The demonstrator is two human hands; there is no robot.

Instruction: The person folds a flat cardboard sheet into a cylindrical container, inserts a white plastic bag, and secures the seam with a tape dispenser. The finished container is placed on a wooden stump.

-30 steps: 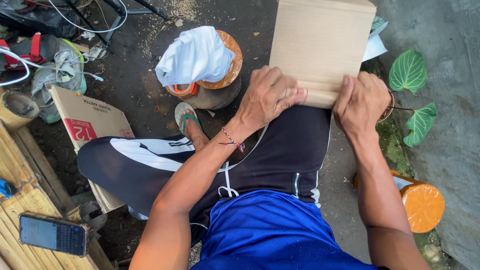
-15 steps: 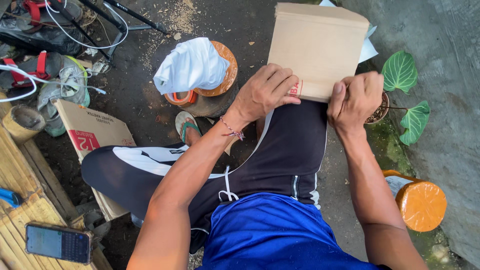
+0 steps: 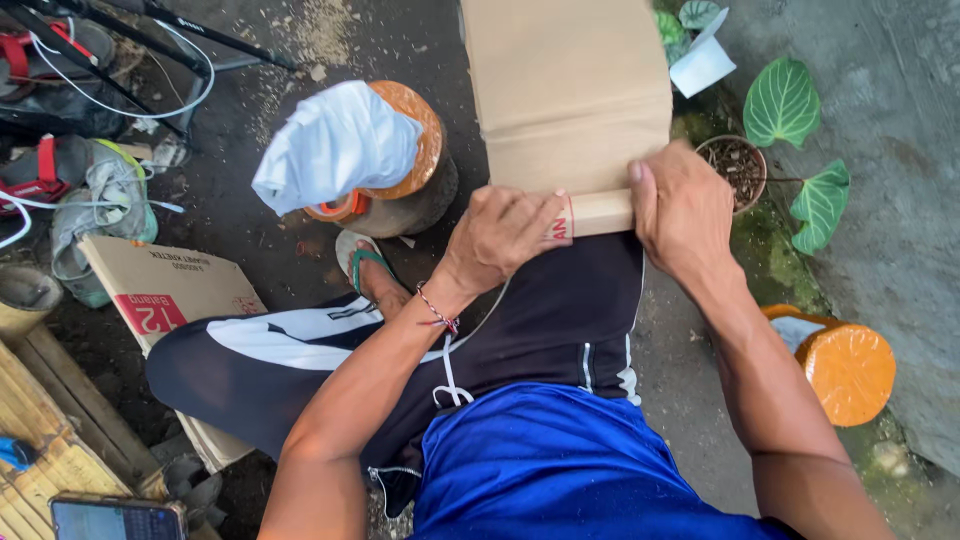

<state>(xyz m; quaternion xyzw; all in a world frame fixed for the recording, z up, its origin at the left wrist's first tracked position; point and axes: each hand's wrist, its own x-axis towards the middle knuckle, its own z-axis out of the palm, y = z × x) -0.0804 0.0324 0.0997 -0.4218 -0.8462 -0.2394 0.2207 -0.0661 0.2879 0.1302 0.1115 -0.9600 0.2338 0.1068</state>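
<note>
The left hand is curled shut over the near edge of a sheet of cardboard, fingers wrapped down onto a rolled fold, a thin beaded bracelet at its wrist. The right hand clamps the same edge from the other side, thumb pointing up along the fold. The sheet rests across the person's raised knee, on black shorts, and stands away from the body toward the ground ahead.

Against half a second ago, the near edge now shows a tighter, rounder roll between the two hands, and the sheet fills more of the view, its top running out of frame. The hands sit closer together on the fold.

The cardboard is plain brown, matte and smooth, with one soft crease across it. Left of it, a white cloth lies crumpled over a round orange stool. A foot in a green sandal rests below that. A flattened printed box lies further left on dark, gritty ground. On the right stand a small potted plant with broad veined leaves and a second orange stool.
</note>
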